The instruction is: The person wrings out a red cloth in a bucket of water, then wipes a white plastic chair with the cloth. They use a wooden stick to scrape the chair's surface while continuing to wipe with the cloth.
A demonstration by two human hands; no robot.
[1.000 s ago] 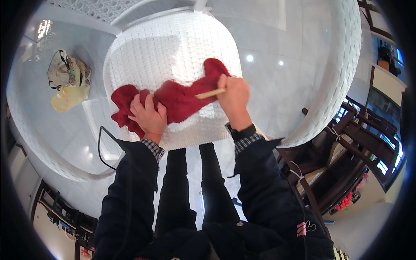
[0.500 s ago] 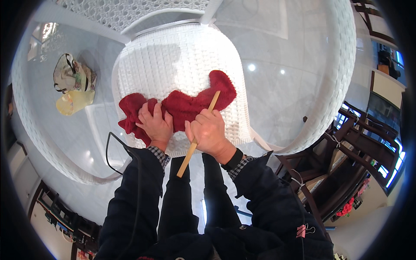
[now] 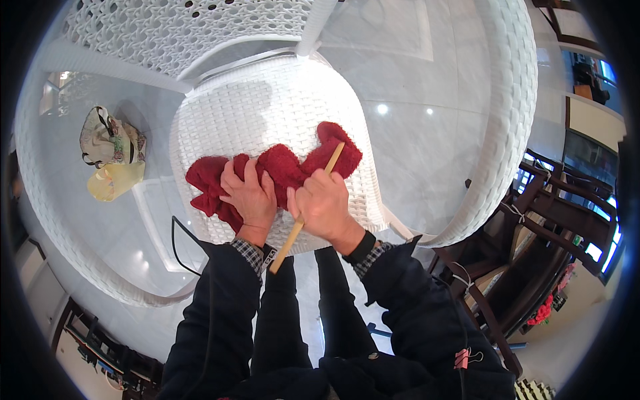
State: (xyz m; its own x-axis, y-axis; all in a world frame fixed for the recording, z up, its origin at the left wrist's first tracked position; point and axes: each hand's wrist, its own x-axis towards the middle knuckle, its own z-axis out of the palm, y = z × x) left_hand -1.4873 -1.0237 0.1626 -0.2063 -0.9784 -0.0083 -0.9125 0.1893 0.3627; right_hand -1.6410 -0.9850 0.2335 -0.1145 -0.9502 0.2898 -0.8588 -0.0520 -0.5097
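Note:
A crumpled dark red cloth (image 3: 283, 168) lies across the front half of the white woven chair seat (image 3: 227, 113). My left hand (image 3: 252, 200) presses on the cloth's left part, its fingers bent into the folds and gripping them. In my right fist (image 3: 321, 205) is a flat, light wooden stick (image 3: 288, 245). The stick slants, its upper end over the cloth's right part and its lower end past the seat's front edge. The right fist rests against the cloth's near edge; whether it also grips some cloth is hidden.
White woven armrests (image 3: 513, 100) curve round both sides, and the openwork backrest (image 3: 187, 33) rises beyond the seat. A patterned bag (image 3: 110, 137) and a yellow item (image 3: 115, 181) are at the left. Dark wooden chairs (image 3: 553, 207) stand at the right. A black cable (image 3: 175, 233) loops by my left sleeve.
My left hand has shifted a little to the right, and the cloth is bunched more tightly between my hands. The right hand keeps hold of the stick. The whole view has tilted slightly.

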